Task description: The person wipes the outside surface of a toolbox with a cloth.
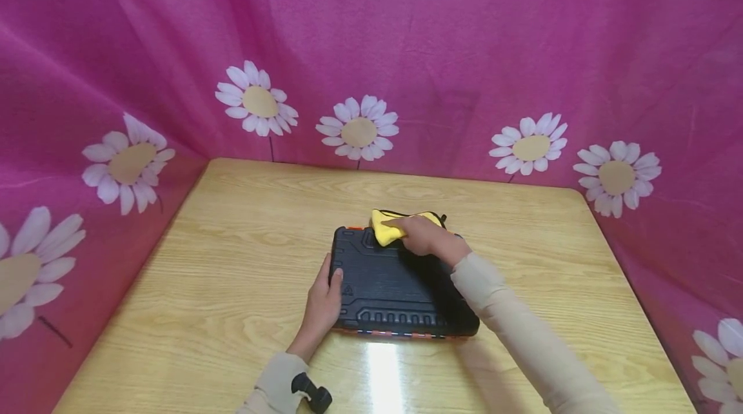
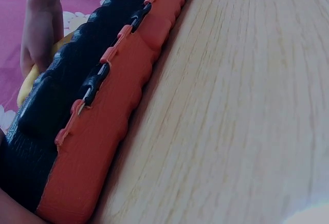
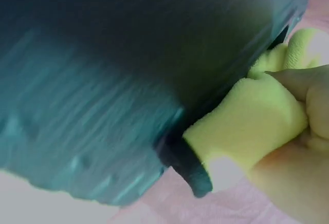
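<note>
black case (image 1: 386, 280) on table (image 1: 244, 253), its three o'clock edge partly hidden by a sleeve (image 1: 525, 336); right hand (image 1: 422, 235) pinches yellow cloth (image 1: 382, 232) at twelve, left hand (image 1: 322, 300) grips nine, fingertips hidden; more table extends beyond.

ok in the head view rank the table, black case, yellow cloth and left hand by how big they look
1. Table
2. Black case
3. Yellow cloth and left hand: too close to rank, since the right hand partly covers the cloth.
</note>
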Available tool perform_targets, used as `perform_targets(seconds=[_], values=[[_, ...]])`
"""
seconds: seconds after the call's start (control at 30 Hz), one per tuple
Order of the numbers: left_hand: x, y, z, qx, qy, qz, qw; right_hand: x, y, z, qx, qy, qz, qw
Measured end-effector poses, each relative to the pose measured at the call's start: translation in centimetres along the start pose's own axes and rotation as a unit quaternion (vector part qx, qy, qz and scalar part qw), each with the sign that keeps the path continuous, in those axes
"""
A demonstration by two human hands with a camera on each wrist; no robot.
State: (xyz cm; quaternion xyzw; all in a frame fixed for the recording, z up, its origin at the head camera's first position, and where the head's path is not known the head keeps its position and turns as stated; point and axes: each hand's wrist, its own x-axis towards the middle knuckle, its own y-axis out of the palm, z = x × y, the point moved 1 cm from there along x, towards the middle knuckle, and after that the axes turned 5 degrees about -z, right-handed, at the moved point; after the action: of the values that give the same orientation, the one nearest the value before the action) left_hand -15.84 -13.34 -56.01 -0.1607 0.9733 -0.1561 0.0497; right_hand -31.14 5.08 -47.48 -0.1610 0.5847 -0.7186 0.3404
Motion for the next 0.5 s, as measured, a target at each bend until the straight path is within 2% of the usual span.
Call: perform_targets(seconds=[0.1, 0.2, 0.33, 0.5], values=[[0.0, -0.1, 0.0, 0.0, -0.002, 0.0, 1.0, -0.4, -0.2, -0.8, -0.023, 0.003, 0.001, 1.0], [0.0, -0.1, 0.0, 0.001, -0.002, 0.001, 1.0, -1.0, -0.2, -1.7, -0.022, 0.017, -0.004, 1.0], [0.0, -0.1, 0.0, 0.004, -0.002, 0.0, 1.0, -1.8, -0.3, -2.7, -0.011, 0.018, -0.026, 0.999], [-0.1, -0.1, -0.2, 0.011, -0.007, -0.004, 0.9999, -2.8, -0.4, -4.0, -0.024, 0.001, -0.06, 0.998]])
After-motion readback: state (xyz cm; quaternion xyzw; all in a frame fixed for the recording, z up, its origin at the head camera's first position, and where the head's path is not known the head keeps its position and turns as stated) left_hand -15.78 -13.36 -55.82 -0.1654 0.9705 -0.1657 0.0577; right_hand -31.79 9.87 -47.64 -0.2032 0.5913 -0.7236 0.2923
